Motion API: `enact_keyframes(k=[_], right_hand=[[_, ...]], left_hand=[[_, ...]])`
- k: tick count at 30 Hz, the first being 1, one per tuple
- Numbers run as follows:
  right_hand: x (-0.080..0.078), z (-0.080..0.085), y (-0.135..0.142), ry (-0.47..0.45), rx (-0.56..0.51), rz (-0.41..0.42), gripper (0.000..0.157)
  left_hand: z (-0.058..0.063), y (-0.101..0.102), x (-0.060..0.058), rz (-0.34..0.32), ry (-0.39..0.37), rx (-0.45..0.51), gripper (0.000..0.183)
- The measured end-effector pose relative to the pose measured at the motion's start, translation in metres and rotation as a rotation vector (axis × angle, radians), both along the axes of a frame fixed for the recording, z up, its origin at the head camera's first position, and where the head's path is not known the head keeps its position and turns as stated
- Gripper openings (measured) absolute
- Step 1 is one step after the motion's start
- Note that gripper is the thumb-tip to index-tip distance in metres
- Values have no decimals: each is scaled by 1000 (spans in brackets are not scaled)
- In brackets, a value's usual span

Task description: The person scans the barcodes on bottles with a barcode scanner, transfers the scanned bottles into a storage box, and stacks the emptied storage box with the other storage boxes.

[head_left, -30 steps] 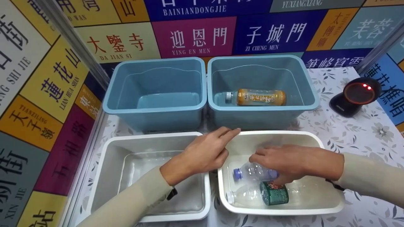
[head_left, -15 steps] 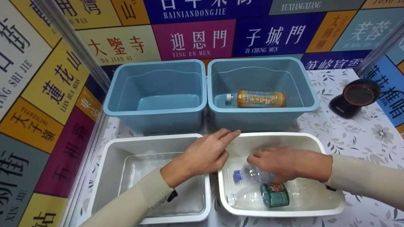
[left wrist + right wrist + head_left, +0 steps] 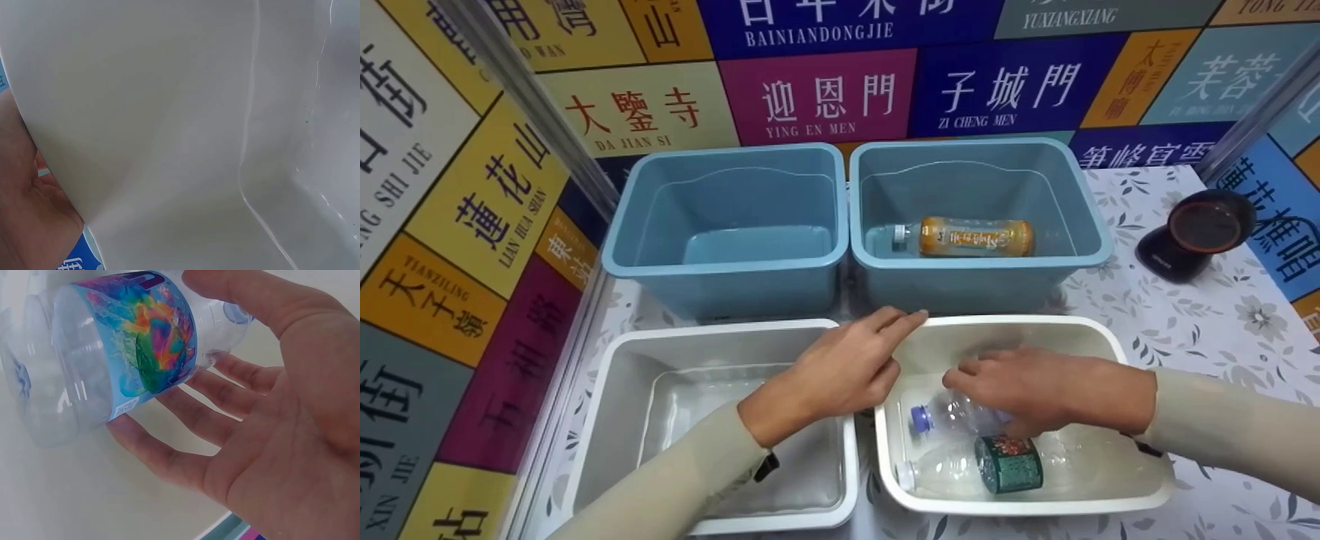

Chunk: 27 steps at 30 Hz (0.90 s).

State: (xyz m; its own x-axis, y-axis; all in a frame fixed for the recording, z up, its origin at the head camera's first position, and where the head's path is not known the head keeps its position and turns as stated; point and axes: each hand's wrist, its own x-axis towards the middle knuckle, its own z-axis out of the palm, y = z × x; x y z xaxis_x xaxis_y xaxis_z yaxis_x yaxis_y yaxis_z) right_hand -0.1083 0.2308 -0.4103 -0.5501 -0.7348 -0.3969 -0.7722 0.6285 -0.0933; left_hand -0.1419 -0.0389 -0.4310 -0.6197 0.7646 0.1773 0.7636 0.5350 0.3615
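Observation:
My right hand (image 3: 1039,390) is inside the right white bin (image 3: 1005,508). Its thumb and fingers hold a clear plastic bottle (image 3: 149,340) with a rainbow-coloured label. In the head view that bottle (image 3: 956,412) lies tilted to the left, purple cap outward, partly hidden under the hand. Just in front of it lies another clear bottle (image 3: 1009,463) with a green label and white cap. My left hand (image 3: 836,367) is over the gap between the two white bins, fingertips at the right bin's back-left rim and nothing held. The left wrist view shows that hand (image 3: 34,208) beside a bin wall.
The left white bin (image 3: 592,420) has no bottle in view. Behind stand two blue bins, a left one (image 3: 720,262) and a right one (image 3: 982,262) with an orange-labelled bottle (image 3: 975,237) inside. A black scanner (image 3: 1192,232) stands right on the flowered tablecloth (image 3: 1234,360).
Over the last second my right hand has shifted slightly left over the purple-capped bottle. The scanner's red lights have gone out. My left hand has stayed where it was.

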Motion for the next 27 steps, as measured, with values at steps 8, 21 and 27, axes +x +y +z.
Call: enact_keyframes(k=[8, 21, 27], right_hand=[[2, 13, 0, -22, 4, -24, 74], [7, 40, 3, 42, -60, -12, 69], [6, 50, 7, 78, -87, -18, 74]], left_hand=[[1, 0, 0, 2, 9, 0, 64], [1, 0, 0, -7, 13, 16, 63], [1, 0, 0, -5, 11, 12, 63]])
